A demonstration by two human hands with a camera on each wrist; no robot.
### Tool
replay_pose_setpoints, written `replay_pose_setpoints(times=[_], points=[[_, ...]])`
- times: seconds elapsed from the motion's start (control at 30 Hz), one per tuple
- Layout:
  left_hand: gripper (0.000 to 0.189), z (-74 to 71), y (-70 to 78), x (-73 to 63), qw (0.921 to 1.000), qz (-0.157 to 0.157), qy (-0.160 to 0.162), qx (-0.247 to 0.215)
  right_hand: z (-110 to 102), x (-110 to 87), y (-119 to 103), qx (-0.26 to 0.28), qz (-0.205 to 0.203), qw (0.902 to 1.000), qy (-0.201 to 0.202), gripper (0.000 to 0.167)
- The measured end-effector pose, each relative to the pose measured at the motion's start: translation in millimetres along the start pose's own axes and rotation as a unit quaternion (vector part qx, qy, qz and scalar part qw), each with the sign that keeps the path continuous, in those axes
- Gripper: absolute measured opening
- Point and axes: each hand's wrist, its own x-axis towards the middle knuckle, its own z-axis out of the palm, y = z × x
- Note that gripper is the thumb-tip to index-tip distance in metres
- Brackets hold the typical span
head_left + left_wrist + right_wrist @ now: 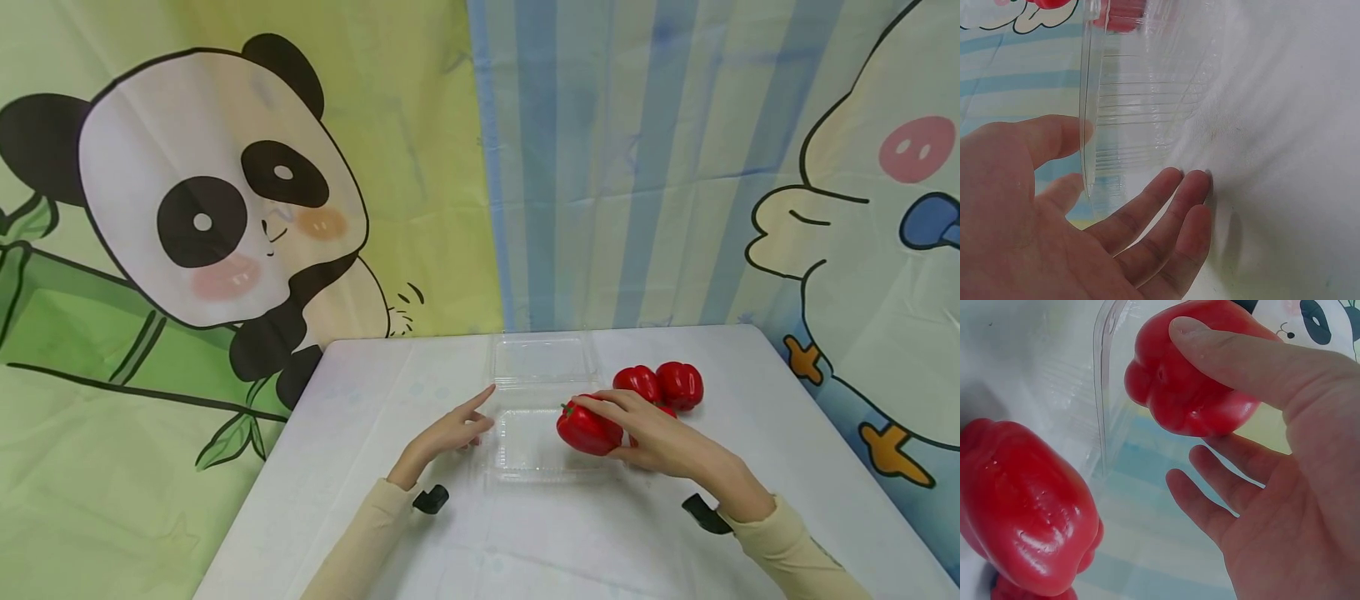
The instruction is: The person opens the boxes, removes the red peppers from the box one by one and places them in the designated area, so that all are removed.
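Note:
My right hand (663,432) grips a red bell pepper (588,427) with a green stem, over the right side of a clear plastic clamshell box (517,477). In the right wrist view the thumb lies across the bell pepper (1204,394), with fingertips beneath it. My left hand (450,432) is at the left side of the box, its index finger extended. In the left wrist view a fingertip touches the clear rim (1087,162), and the other fingers are spread loosely beside the box wall.
More red bell peppers (680,386) lie on the white table right of the box, one partly hidden behind my right hand. The raised clear lid (542,360) is at the back of the box. A printed curtain (420,167) hangs behind the table.

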Motion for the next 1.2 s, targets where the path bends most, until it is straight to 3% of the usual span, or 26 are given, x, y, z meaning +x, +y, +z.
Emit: replay_pose_setpoints(times=[0.3,0.8,1.2], points=[[0.066,-0.8,1.1,0.8,1.0,-0.002,0.001,-0.001,-4,-6.6,2,0.005,0.033,0.9994,-0.012,0.103],[0.065,0.4,-0.8,1.5,1.0,-0.008,0.002,0.002,-8,-17.1,5,0.005,0.029,0.9996,0.007,0.103],[0.065,0.7,-0.5,1.2,1.0,-0.009,0.003,-0.001,-9,-26.2,7,0.005,0.048,0.9987,0.018,0.106]])
